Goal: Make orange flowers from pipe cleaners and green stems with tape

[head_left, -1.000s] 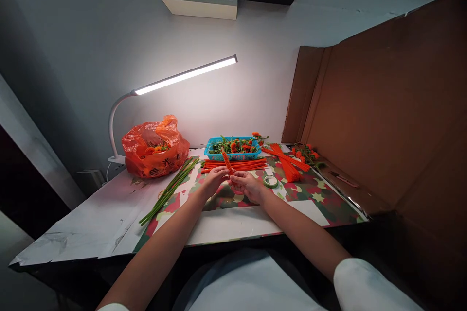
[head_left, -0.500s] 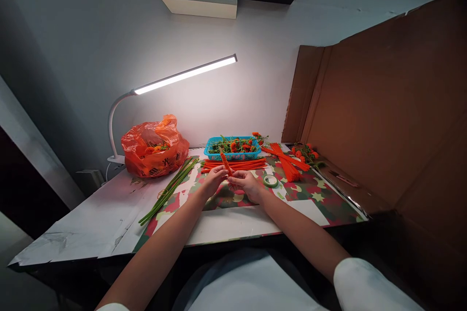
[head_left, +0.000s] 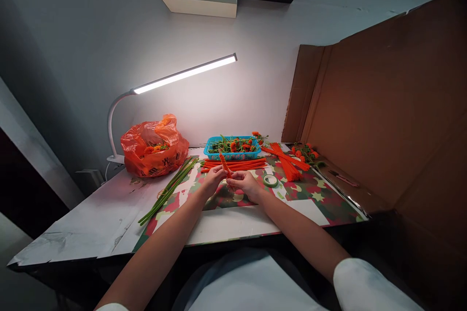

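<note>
Between my two hands an orange twisted pipe cleaner (head_left: 224, 163) stands tilted, its narrow tip pointing up and away from me. My left hand (head_left: 216, 178) pinches it from the left. From the right, the fingers of my right hand (head_left: 243, 182) close on its lower end, which they partly hide. Just behind the hands lies a bundle of orange pipe cleaners (head_left: 248, 163). A roll of green tape (head_left: 270, 181) rests flat to the right of my right hand.
A blue basket (head_left: 215, 155) of orange flowers stands at the back. An orange plastic bag (head_left: 127, 148) and green stems (head_left: 168, 192) are on the left. More orange pipe cleaners (head_left: 288, 167) and flowers (head_left: 304, 153) lie right, beside a cardboard wall (head_left: 386, 97). A lamp (head_left: 186, 74) overhangs.
The orange pipe cleaner has shifted very slightly left and leans a little more between my fingers. Both hands stay in nearly the same place.
</note>
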`<state>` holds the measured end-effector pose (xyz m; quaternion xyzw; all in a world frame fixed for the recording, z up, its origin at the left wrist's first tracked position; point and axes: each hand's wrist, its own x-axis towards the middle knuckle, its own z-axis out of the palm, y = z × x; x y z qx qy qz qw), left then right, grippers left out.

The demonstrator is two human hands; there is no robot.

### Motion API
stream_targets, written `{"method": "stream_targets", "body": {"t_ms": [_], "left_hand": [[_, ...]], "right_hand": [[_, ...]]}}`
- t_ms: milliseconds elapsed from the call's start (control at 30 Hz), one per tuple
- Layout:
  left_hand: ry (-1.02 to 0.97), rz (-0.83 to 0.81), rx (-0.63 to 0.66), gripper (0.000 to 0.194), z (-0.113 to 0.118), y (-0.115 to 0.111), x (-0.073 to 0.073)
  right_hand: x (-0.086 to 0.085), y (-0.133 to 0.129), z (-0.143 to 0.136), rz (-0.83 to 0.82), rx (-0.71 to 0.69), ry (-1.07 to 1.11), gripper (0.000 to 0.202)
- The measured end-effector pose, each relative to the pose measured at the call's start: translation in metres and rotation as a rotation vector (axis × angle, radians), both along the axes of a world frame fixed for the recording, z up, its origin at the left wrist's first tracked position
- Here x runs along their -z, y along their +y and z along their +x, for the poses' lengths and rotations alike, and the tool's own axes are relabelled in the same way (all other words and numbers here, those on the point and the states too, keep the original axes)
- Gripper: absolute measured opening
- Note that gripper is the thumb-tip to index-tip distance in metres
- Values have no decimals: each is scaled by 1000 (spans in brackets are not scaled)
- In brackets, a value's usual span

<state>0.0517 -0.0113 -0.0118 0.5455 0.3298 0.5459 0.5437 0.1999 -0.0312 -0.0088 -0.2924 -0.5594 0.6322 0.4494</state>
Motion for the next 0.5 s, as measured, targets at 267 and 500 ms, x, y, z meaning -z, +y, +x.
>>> {"method": "stream_targets", "body": {"t_ms": [267,500], "left_hand": [[-96,-58,81,23,-1,2,-3],[-246,-169,37,31,-10,9,-9]], "right_hand": [[3,5,3,-56,-11,40,36],[9,11,7,-90,-203,15,39]]}}
